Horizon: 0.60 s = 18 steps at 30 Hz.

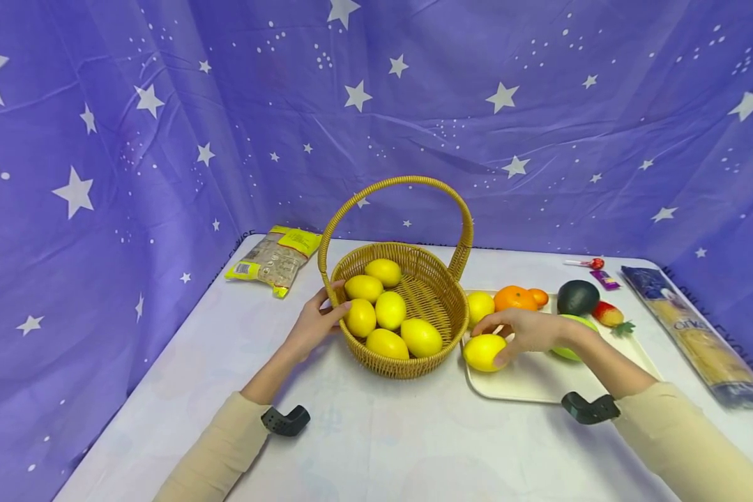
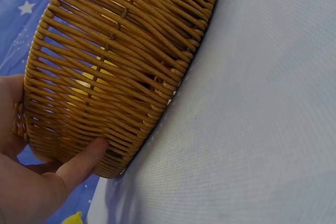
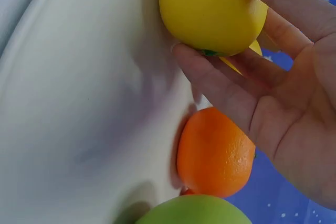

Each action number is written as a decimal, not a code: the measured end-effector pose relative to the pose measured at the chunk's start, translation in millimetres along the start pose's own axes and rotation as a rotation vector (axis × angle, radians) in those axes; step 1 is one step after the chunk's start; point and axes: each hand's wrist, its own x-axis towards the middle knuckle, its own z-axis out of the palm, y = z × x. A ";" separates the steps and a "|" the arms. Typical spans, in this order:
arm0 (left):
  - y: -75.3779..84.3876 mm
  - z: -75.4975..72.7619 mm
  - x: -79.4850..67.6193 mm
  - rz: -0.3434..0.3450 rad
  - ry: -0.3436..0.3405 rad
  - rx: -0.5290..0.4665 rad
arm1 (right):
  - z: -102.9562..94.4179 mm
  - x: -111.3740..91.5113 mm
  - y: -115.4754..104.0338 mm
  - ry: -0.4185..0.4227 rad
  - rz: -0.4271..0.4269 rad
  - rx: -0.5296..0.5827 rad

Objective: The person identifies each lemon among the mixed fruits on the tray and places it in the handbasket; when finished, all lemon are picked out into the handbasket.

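Observation:
A wicker basket [image 1: 408,366] with a tall arched handle stands mid-table, with several lemons [image 1: 390,310] inside. My left hand [image 1: 316,322] grips its left rim beside the handle's foot. In the left wrist view, a finger of that hand presses the woven outer wall [image 2: 121,77]. Right of the basket, my right hand [image 1: 519,331] holds a lemon [image 1: 484,353] between thumb and fingers at the left end of the cream tray [image 1: 527,390]. The right wrist view shows this lemon [image 3: 212,11] up close, with a bit of green at its end.
Another yellow fruit [image 1: 480,307], an orange [image 1: 516,298], a dark green fruit [image 1: 578,298], a light green fruit [image 1: 569,341] and a red-yellow fruit [image 1: 607,314] lie on the tray. A yellow-ended bag [image 1: 275,258] is back left; a lollipop [image 1: 596,263] and long blue packet [image 1: 696,331] are right.

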 end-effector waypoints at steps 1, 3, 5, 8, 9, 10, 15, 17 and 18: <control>0.4 0.1 -0.1 0.000 -0.001 -0.001 | -1.2 -1.3 -0.2 0.009 0.004 -0.004; 1.1 0.3 -0.3 -0.001 -0.002 -0.001 | -5.3 -4.9 -1.5 0.031 0.012 -0.010; 0.9 0.3 -0.2 -0.002 -0.003 0.001 | -11.5 -9.1 -3.0 0.055 0.026 0.006; 0.9 -0.3 0.3 -0.001 -0.003 0.005 | -24.2 -13.6 -8.4 0.088 0.009 0.066; 0.9 -0.6 0.4 0.000 -0.004 0.007 | -28.7 -14.4 -10.9 0.097 -0.004 0.091; 0.9 -0.9 0.4 0.001 -0.004 0.008 | -32.8 -14.4 -13.9 0.110 -0.019 0.107; 1.5 -1.1 -0.2 0.004 -0.006 0.013 | -44.7 -4.8 -33.6 0.226 -0.057 0.079; 0.8 -0.8 -0.4 0.004 -0.007 0.009 | -45.3 3.8 -40.9 0.257 -0.051 0.051; 0.2 -0.5 -0.4 0.004 -0.007 0.008 | -45.0 8.8 -44.0 0.260 -0.048 0.046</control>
